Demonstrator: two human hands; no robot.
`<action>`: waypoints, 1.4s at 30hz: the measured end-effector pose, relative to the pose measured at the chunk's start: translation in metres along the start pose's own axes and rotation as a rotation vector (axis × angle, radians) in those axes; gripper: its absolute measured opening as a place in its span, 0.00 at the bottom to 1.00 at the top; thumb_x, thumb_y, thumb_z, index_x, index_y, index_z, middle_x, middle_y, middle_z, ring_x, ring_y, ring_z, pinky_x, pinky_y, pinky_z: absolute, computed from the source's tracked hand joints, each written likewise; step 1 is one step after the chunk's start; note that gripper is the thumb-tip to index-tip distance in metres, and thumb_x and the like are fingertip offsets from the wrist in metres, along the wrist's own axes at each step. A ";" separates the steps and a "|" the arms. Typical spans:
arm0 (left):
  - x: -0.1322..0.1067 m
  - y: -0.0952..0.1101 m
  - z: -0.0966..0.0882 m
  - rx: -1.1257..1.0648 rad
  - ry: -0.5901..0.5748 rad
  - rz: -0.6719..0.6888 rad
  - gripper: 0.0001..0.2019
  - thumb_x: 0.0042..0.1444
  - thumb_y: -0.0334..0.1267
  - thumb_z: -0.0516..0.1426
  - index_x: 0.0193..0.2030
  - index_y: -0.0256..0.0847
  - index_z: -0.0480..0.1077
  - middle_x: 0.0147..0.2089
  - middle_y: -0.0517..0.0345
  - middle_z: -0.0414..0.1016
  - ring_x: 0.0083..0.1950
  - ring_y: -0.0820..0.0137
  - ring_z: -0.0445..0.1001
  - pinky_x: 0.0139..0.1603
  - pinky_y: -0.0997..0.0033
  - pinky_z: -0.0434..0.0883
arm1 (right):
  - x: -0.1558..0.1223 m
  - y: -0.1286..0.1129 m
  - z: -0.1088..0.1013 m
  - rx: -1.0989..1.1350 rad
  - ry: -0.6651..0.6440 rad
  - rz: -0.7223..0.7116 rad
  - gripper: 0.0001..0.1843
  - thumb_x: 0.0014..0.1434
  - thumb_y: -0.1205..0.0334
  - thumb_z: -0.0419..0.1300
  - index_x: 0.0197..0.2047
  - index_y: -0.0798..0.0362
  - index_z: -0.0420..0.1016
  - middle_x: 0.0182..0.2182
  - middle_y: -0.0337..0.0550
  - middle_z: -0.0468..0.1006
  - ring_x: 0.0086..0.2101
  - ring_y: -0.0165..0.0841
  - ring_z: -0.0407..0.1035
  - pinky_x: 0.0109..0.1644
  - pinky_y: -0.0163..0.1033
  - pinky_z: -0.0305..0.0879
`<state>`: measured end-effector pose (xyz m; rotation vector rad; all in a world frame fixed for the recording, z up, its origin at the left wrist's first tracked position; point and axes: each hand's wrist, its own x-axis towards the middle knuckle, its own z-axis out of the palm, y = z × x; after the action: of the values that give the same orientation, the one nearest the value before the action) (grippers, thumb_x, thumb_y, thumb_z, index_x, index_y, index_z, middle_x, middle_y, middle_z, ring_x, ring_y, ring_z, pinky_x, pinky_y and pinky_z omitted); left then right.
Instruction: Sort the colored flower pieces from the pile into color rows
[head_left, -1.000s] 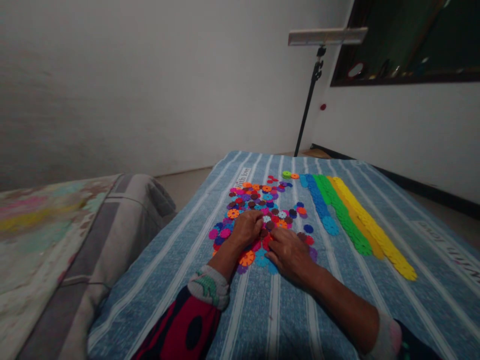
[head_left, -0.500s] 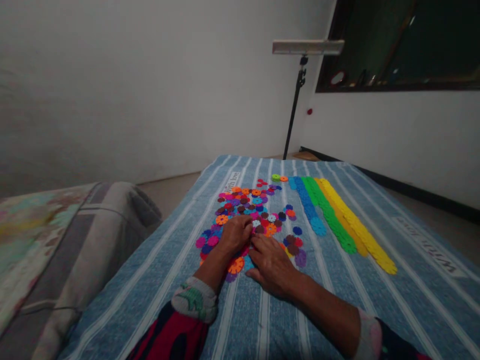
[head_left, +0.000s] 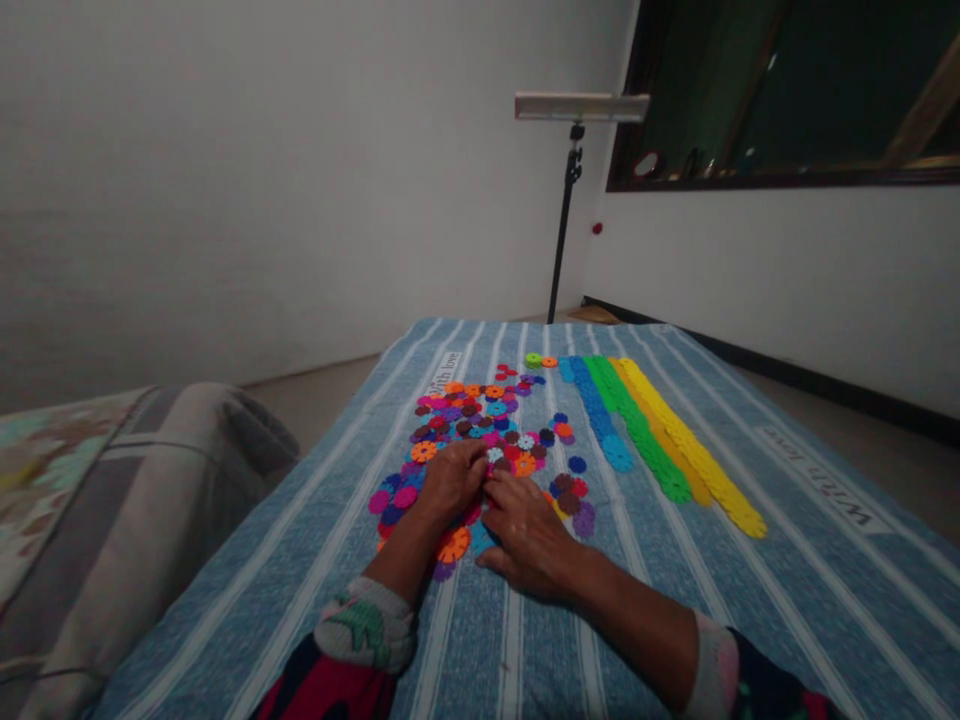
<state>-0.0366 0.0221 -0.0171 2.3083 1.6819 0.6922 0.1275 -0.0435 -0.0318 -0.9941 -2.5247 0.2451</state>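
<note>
A scatter of small flower-shaped plastic discs (head_left: 480,415) in many colours lies on a blue striped cloth (head_left: 675,600). My left hand (head_left: 450,480) rests on the near side of the pile with its fingers curled onto the discs. My right hand (head_left: 525,535) lies just right of it, knuckles up, fingertips pinched at the same spot between the two hands. What the fingertips hold is hidden. To the right, discs are laid out in long rows: blue (head_left: 596,415), green (head_left: 637,430) and yellow (head_left: 694,455).
A grey rolled cushion (head_left: 150,500) and a patterned mat (head_left: 30,470) lie to the left. A light bar on a black stand (head_left: 570,180) rises beyond the cloth's far edge. White walls close in behind and on the right, under a dark window (head_left: 795,90).
The view has swung to the right, so everything sits further left in the picture. Both hands stay together on the near part of the disc pile, with only small finger movements.
</note>
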 end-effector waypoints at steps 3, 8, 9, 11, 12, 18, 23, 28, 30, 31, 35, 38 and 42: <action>0.000 0.000 -0.001 0.004 0.004 0.002 0.08 0.57 0.31 0.52 0.34 0.39 0.73 0.36 0.54 0.77 0.40 0.66 0.74 0.44 0.69 0.65 | 0.002 0.000 -0.004 0.049 -0.031 0.009 0.20 0.56 0.50 0.66 0.44 0.57 0.75 0.56 0.56 0.68 0.61 0.47 0.54 0.64 0.55 0.52; -0.001 0.000 -0.002 -0.012 0.011 -0.009 0.08 0.58 0.31 0.52 0.35 0.40 0.73 0.36 0.56 0.77 0.37 0.68 0.73 0.41 0.70 0.66 | 0.004 -0.004 -0.010 0.185 -0.021 0.052 0.18 0.49 0.56 0.71 0.40 0.51 0.71 0.50 0.47 0.70 0.55 0.43 0.59 0.60 0.50 0.58; -0.001 0.000 -0.002 -0.020 0.012 -0.012 0.08 0.58 0.31 0.52 0.35 0.40 0.74 0.36 0.56 0.77 0.37 0.68 0.73 0.41 0.71 0.66 | 0.005 -0.005 -0.010 0.204 -0.002 0.038 0.16 0.49 0.59 0.70 0.39 0.50 0.70 0.49 0.45 0.71 0.54 0.42 0.60 0.60 0.49 0.58; -0.001 0.000 -0.002 -0.025 0.014 -0.021 0.08 0.58 0.31 0.52 0.36 0.40 0.74 0.36 0.56 0.77 0.37 0.69 0.73 0.41 0.71 0.66 | 0.005 -0.006 -0.010 0.273 0.041 -0.004 0.12 0.49 0.65 0.68 0.35 0.48 0.69 0.45 0.41 0.73 0.52 0.40 0.62 0.60 0.48 0.57; -0.001 0.000 -0.002 -0.022 0.011 -0.023 0.08 0.58 0.32 0.52 0.36 0.40 0.74 0.36 0.56 0.77 0.37 0.68 0.73 0.41 0.71 0.66 | 0.006 -0.006 -0.010 0.344 0.060 -0.009 0.11 0.47 0.68 0.67 0.31 0.48 0.69 0.43 0.40 0.74 0.51 0.40 0.63 0.60 0.47 0.57; 0.000 0.001 -0.003 0.002 -0.009 -0.005 0.08 0.58 0.31 0.52 0.33 0.40 0.72 0.36 0.56 0.76 0.39 0.68 0.73 0.42 0.71 0.65 | 0.006 0.025 -0.030 0.744 0.088 0.168 0.04 0.49 0.66 0.63 0.25 0.51 0.72 0.27 0.36 0.76 0.30 0.32 0.70 0.38 0.38 0.67; 0.000 0.001 -0.003 -0.008 -0.025 -0.016 0.08 0.56 0.30 0.51 0.28 0.40 0.68 0.32 0.59 0.73 0.37 0.69 0.72 0.39 0.72 0.63 | -0.013 0.087 -0.082 0.618 0.376 0.443 0.05 0.47 0.61 0.63 0.23 0.52 0.75 0.23 0.38 0.76 0.27 0.32 0.70 0.36 0.38 0.66; 0.000 0.000 -0.002 -0.030 -0.016 -0.015 0.07 0.56 0.30 0.52 0.28 0.40 0.67 0.32 0.59 0.72 0.36 0.69 0.71 0.39 0.72 0.63 | -0.041 0.135 -0.106 0.342 0.453 0.611 0.05 0.44 0.62 0.62 0.21 0.52 0.77 0.22 0.39 0.78 0.28 0.35 0.72 0.36 0.39 0.65; 0.001 0.000 -0.002 -0.036 -0.018 -0.013 0.07 0.56 0.31 0.51 0.28 0.40 0.66 0.30 0.60 0.71 0.35 0.70 0.71 0.39 0.72 0.62 | -0.047 0.144 -0.105 0.294 0.416 0.648 0.05 0.44 0.63 0.61 0.20 0.52 0.77 0.21 0.39 0.78 0.28 0.36 0.73 0.35 0.38 0.65; 0.001 0.000 -0.002 -0.038 -0.017 -0.013 0.07 0.56 0.30 0.51 0.28 0.40 0.66 0.30 0.60 0.71 0.35 0.70 0.71 0.39 0.72 0.62 | -0.049 0.147 -0.103 0.279 0.393 0.658 0.05 0.44 0.64 0.61 0.20 0.52 0.77 0.21 0.39 0.78 0.28 0.36 0.73 0.34 0.38 0.65; 0.000 0.001 -0.003 -0.042 -0.021 -0.011 0.08 0.56 0.30 0.51 0.27 0.40 0.65 0.30 0.60 0.71 0.35 0.70 0.70 0.38 0.73 0.62 | -0.053 0.154 -0.095 0.219 0.315 0.668 0.06 0.44 0.65 0.60 0.21 0.51 0.78 0.22 0.39 0.79 0.29 0.36 0.74 0.33 0.37 0.64; 0.000 0.001 -0.004 -0.034 -0.022 -0.009 0.07 0.56 0.30 0.51 0.28 0.40 0.66 0.30 0.60 0.71 0.35 0.70 0.71 0.38 0.73 0.62 | -0.054 0.158 -0.092 0.187 0.296 0.674 0.06 0.44 0.66 0.60 0.21 0.51 0.79 0.22 0.39 0.79 0.29 0.37 0.75 0.34 0.37 0.65; 0.000 0.001 -0.002 -0.018 -0.020 -0.008 0.07 0.56 0.30 0.51 0.28 0.40 0.67 0.31 0.59 0.72 0.36 0.69 0.72 0.38 0.72 0.62 | -0.056 0.164 -0.088 0.115 0.400 0.681 0.06 0.44 0.65 0.62 0.26 0.50 0.81 0.29 0.43 0.83 0.35 0.40 0.76 0.40 0.41 0.68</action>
<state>-0.0367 0.0220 -0.0150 2.2872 1.6692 0.6768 0.3029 0.0392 -0.0204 -1.6384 -1.7333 0.3378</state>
